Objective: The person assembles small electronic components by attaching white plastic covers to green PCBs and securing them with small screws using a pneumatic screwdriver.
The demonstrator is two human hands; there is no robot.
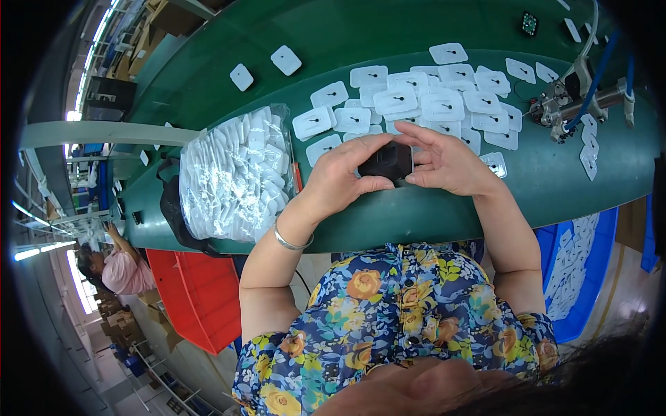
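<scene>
Between my two hands, just above the green bench, is a small black box-shaped device (386,163). My left hand (343,170) grips its left side, thumb along the near edge and fingers over the far edge. From the right, my right hand (447,159) closes on the device's other side, its fingers partly hidden. Just beyond my hands lie many white rounded plates (397,101), overlapping in a loose spread, each with a small dark mark in the middle. One more white plate (493,165) rests by my right wrist.
A clear plastic bag (236,177) packed with white plates lies left, a black strap (182,222) beside it. A metal fixture (565,107) stands right. Below the bench are a red bin (198,298) and a blue bin (583,277) of white pieces. Another person (125,267) sits far left.
</scene>
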